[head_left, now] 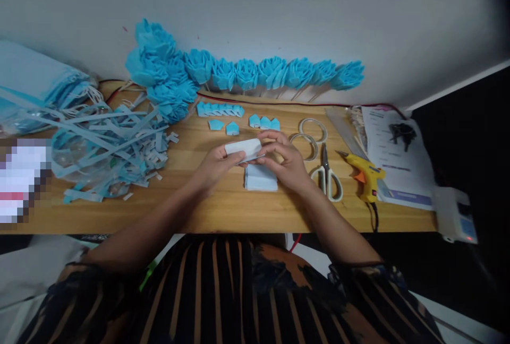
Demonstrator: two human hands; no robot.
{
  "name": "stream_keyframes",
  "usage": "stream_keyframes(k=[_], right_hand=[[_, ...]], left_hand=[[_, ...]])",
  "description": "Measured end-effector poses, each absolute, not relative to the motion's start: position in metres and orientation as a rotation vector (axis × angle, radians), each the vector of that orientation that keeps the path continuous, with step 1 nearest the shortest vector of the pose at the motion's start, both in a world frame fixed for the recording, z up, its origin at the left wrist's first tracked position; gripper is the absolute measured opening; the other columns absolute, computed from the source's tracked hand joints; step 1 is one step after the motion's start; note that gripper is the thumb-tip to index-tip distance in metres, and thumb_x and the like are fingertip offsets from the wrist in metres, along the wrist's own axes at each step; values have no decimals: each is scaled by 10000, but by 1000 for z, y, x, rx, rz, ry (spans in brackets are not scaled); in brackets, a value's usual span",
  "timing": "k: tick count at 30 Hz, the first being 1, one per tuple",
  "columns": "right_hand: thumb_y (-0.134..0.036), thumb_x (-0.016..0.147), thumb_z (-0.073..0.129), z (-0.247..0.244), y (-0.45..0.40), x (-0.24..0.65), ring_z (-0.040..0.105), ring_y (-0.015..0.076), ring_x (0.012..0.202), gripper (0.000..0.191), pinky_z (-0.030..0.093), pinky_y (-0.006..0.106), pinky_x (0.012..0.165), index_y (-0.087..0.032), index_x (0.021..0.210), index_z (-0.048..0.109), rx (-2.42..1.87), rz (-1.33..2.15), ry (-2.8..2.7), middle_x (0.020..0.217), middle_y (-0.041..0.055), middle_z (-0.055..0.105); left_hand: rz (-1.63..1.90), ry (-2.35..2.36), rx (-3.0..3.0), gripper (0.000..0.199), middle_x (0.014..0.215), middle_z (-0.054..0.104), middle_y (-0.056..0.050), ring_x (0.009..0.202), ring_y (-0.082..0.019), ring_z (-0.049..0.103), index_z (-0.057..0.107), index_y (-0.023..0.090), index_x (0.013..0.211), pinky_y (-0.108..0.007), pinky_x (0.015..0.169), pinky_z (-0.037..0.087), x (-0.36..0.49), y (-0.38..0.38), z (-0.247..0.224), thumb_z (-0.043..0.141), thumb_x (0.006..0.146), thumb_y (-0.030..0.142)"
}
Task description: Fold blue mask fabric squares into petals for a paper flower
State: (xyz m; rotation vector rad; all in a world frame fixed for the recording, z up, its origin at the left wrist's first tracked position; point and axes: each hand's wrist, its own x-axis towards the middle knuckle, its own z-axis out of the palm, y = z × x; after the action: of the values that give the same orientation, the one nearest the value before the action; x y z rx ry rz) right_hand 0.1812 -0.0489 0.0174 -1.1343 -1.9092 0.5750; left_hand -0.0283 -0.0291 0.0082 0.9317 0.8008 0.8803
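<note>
A folded, pale white-blue piece of sheet material [244,148] is held up over the middle of the table. My left hand [223,162] grips its left end, with the thumb lying across the front. At the right end, the thumb and fingers of my right hand [285,161] pinch the edge. Just below the hands lies a stack of pale blue pieces [261,178]. Beyond them sit small pointed blue folded pieces [264,121], two more loose ones [232,129], and an overlapping row [220,109].
Blue fabric flowers [247,74] on sticks line the wall. A heap of cut strips [115,147] spreads at left, near a pixelated block [24,179]. At right are tape rolls [305,145], scissors [326,177], a yellow glue gun [368,174] and a printed sheet [398,158].
</note>
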Motion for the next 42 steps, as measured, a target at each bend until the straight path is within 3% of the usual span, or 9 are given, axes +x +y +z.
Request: stream_keyframes(k=[4, 7, 11, 18, 24, 30, 33, 37, 42], right_hand=[[-407, 931, 703, 8, -53, 177, 656, 258, 1264, 162, 515, 494, 1080, -247, 921, 722, -1138, 776, -1733, 1318, 91, 708], [-450, 909, 724, 5, -57, 175, 750, 219, 1001, 221, 592, 401, 893, -229, 926, 716, -1132, 960, -1567, 1067, 72, 774], [-417, 867, 770, 4, -59, 172, 734, 160, 768, 212, 569, 315, 760, -214, 878, 709, -1168, 1008, -1472, 851, 18, 752], [-380, 842, 770, 6, -59, 171, 685, 149, 759, 168, 546, 318, 756, -224, 860, 712, -1228, 953, -1450, 827, 6, 736], [-363, 838, 764, 7, -60, 170, 699, 159, 773, 158, 547, 310, 740, -217, 857, 705, -1221, 952, -1454, 814, 11, 743], [-437, 859, 754, -2, -60, 171, 692, 177, 844, 222, 575, 357, 817, -230, 917, 696, -1229, 1015, -1444, 901, 23, 720], [-479, 839, 777, -5, -58, 172, 685, 180, 883, 347, 588, 367, 852, -253, 1083, 675, -1198, 1073, -1428, 955, 22, 705], [-493, 789, 824, -4, -57, 173, 658, 174, 907, 686, 584, 350, 856, -306, 1398, 566, -1152, 1180, -1437, 1040, 27, 681], [-473, 798, 801, 1, -57, 173, 535, 131, 729, 428, 478, 283, 674, -247, 1159, 755, -1246, 1117, -1463, 819, -11, 621]], left_hand=[[865, 833, 997, 395, 1097, 791, -94, 914, -187, 710, 749, 121, 1186, -335, 864, 561, -29, -29, 9, 786, 831, 291], [852, 858, 1057, 445, 1121, 787, -98, 904, -184, 713, 726, 124, 1244, -330, 858, 566, -29, -29, 7, 773, 843, 311], [831, 861, 1124, 516, 1111, 788, -95, 884, -180, 711, 699, 118, 1289, -332, 857, 571, -29, -28, 2, 768, 845, 370], [843, 799, 1139, 590, 1231, 754, -137, 950, -214, 730, 675, 141, 1330, -338, 837, 585, -27, -27, 4, 721, 865, 502], [803, 897, 1254, 704, 1312, 730, -135, 1016, -219, 722, 630, 139, 1394, -328, 892, 569, -29, -28, 12, 820, 756, 365], [875, 954, 1325, 573, 1424, 671, -133, 1092, -230, 709, 671, 163, 1339, -341, 931, 559, -29, -25, 4, 769, 794, 313], [870, 971, 1317, 575, 1364, 704, -135, 1013, -210, 728, 665, 153, 1347, -337, 902, 567, -29, -24, 1, 761, 797, 289], [849, 938, 1292, 607, 1188, 780, -122, 964, -214, 755, 636, 147, 1378, -350, 904, 574, -29, -25, 0, 771, 802, 287], [824, 921, 1316, 637, 1016, 820, -89, 886, -196, 762, 631, 158, 1381, -337, 904, 563, -27, -26, 0, 789, 771, 247]])
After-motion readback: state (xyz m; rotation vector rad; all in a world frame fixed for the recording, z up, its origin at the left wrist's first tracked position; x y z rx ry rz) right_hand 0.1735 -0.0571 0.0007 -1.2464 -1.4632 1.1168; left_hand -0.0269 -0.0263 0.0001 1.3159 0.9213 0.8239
